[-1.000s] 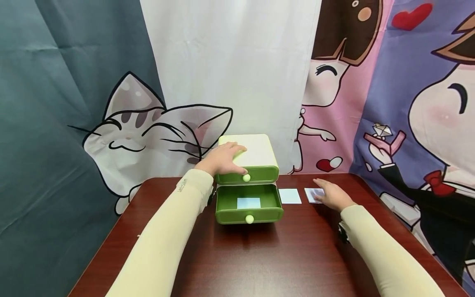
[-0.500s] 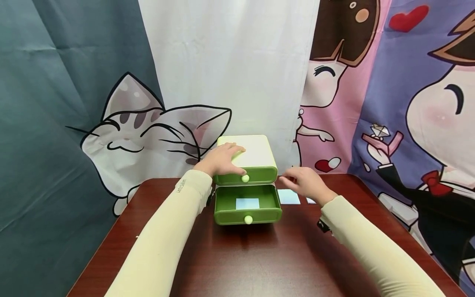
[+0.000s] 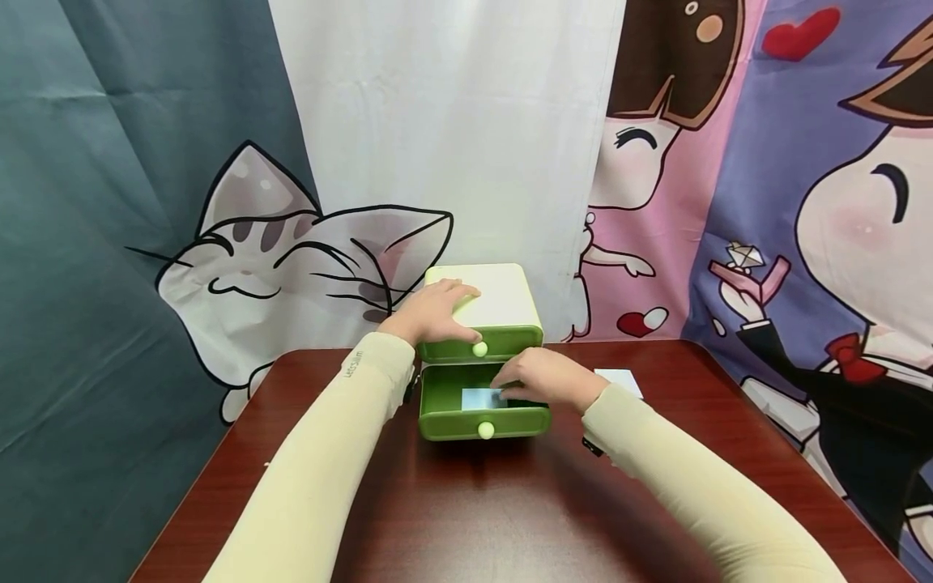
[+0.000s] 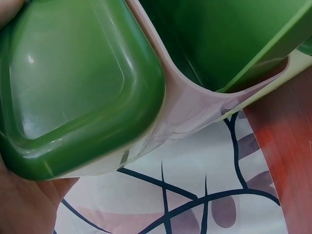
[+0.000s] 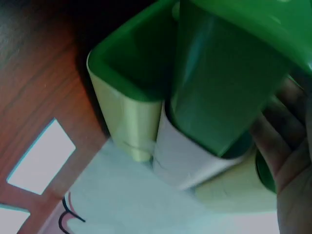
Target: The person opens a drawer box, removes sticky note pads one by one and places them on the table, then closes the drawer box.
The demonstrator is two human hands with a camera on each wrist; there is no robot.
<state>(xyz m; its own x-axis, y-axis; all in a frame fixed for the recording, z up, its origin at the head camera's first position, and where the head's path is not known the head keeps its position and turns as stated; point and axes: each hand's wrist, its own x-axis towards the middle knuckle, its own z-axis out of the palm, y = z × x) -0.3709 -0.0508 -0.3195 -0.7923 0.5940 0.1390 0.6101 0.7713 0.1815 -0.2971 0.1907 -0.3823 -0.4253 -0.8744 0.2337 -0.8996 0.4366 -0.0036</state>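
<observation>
Inside one drawer (image 3: 445, 424), one card (image 3: 477, 398), above, left fingers (image 3: 459, 290) apart, right fingers (image 3: 510, 373), grip unclear

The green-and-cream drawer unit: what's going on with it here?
A person's left hand rests on the drawer unit, its top drawer closed. Their right hand reaches over the open drawer below, where a pale card lies; whether this hand holds anything is unclear. The right wrist view shows two white cards on the table.
</observation>
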